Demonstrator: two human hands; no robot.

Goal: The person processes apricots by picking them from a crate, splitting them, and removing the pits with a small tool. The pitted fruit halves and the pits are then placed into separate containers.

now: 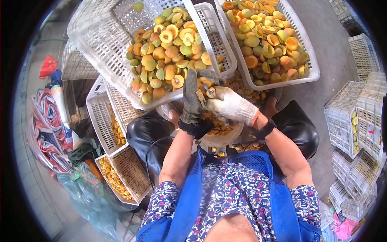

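Note:
My left hand [193,97], in a dark grey glove, is closed around a peach half [206,84] above the front rim of the tilted crate. My right hand [233,106], in a white knit glove, meets it from the right. Its fingers are closed on a small tool with a dark metal tip [208,90], which touches the fruit; the handle is hidden in the glove. The white crate [96,52] holds cut peaches [161,56], some with stones showing. Below my hands a pale tub [219,140] contains orange-brown pieces.
At the upper right a white crate [315,74] is full of hollowed peach halves [268,40]. Crates with orange pieces [113,177] stand at the left, beside plastic bags [86,197] and striped sheeting [50,125]. Stacked crates [342,117] line the right side.

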